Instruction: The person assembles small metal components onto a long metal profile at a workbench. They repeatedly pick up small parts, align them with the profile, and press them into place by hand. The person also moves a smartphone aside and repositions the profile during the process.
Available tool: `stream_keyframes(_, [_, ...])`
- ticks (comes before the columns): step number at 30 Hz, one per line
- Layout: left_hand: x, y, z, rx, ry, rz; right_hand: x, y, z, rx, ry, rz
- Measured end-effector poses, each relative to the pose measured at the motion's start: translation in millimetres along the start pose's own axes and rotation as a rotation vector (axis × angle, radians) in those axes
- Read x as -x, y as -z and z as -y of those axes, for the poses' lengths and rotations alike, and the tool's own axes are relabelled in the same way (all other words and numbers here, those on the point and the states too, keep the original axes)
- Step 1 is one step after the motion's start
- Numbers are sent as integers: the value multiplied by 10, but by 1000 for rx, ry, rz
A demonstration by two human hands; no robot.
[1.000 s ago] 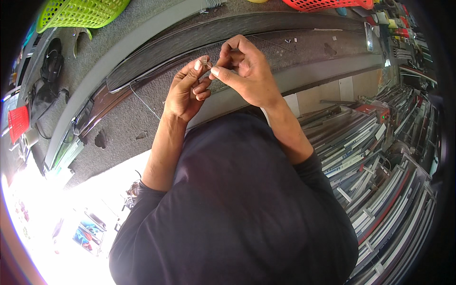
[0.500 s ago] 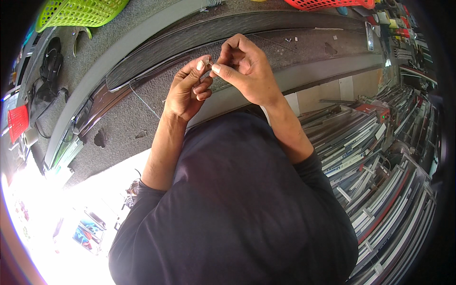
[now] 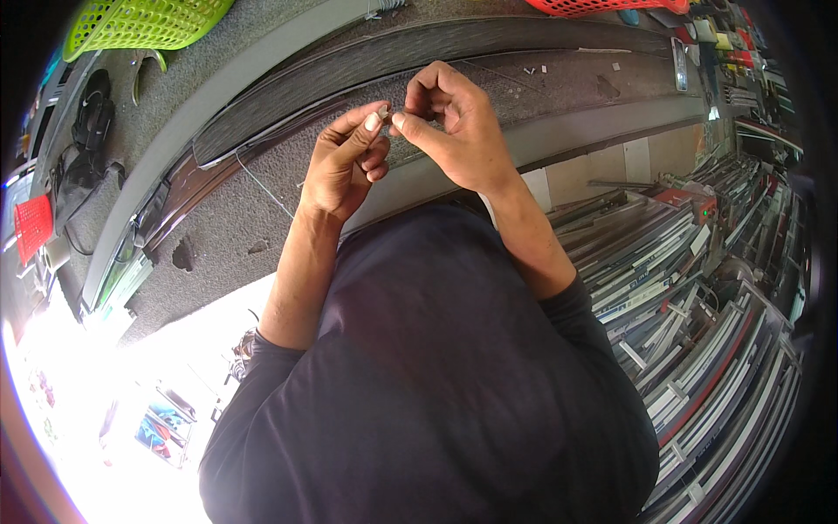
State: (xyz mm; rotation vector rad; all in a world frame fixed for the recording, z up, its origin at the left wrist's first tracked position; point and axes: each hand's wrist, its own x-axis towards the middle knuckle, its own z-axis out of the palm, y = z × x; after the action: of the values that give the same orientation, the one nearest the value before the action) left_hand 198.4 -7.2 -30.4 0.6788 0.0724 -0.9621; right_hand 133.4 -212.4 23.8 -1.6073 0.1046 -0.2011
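Above the near edge of the grey-carpeted bench [image 3: 229,227], my two hands meet almost fingertip to fingertip. Between thumb and forefinger my left hand [image 3: 345,162] pinches a small pale clip-like piece [image 3: 383,113], too small to name surely. My right hand [image 3: 458,127] is close against its right side, thumb and fingertips curled together at the piece. Whether the right fingertips grip something of their own is hidden. Beyond the hands, a long dark metal profile [image 3: 253,118] lies across the bench, and a thin wire [image 3: 262,183] hangs near its left end.
A green basket [image 3: 148,26] stands at the far left, a red basket [image 3: 602,7] at the far right. Black cables [image 3: 92,122] and a small red basket [image 3: 33,225] are on the left. Racks of long metal profiles [image 3: 681,349] fill the right. Small bits [image 3: 544,69] lie on the bench.
The right thumb and fingertips have shifted slightly right, a little away from the left fingertips. The left hand keeps its pinch on the small piece.
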Motion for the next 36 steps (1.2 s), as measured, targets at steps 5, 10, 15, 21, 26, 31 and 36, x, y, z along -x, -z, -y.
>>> stream_keyframes(5, [-8, -19, 3, -22, -18, 5, 3, -16, -13, 6, 12, -1])
stream_keyframes(10, [3, -57, -31, -129, -89, -26, 9, 25, 1, 79, 66, 55])
stream_keyframes(15, [11, -98, -143, -449, -182, -98, 39, 61, -41, 109, 36, 56])
stream_keyframes(21, [-1, -168, -198, -775, -251, -165, 88, 109, -49, 397, 100, 16])
stream_keyframes(26, [5, -209, -223, -1187, -486, -150, 103, 111, -47, 560, 182, 7])
stream_keyframes(31, [-34, -239, -288, -1039, -516, -62, 80, 113, -118, 629, 175, 11])
stream_keyframes(36, [18, -273, -333, -708, -355, -82, 108, 151, -106, 643, 185, 3])
